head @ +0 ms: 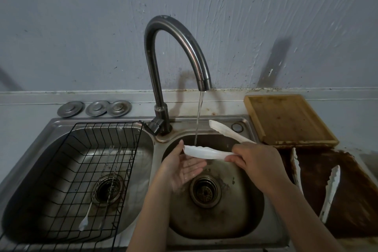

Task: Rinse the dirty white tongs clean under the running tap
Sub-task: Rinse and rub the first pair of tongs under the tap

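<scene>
White tongs (206, 152) are spread open over the right sink basin (241, 219). My right hand (258, 161) grips them near the hinge end. Their lower arm lies under the thin stream of water (199, 114) falling from the curved tap (163, 51). The upper arm (225, 130) points back over the sink rim and looks soiled. My left hand (182, 168) is held open, palm up and wet, just beneath the lower arm's tip, its thumb touching the tip.
A second pair of dirty white tongs (331, 188) lies on a brown-stained tray (347, 200) at the right. A wooden cutting board (286, 118) sits behind it. The left basin holds a black wire rack (86, 170) with long utensils (96, 188). Three metal sink plugs (96, 108) rest on the back ledge.
</scene>
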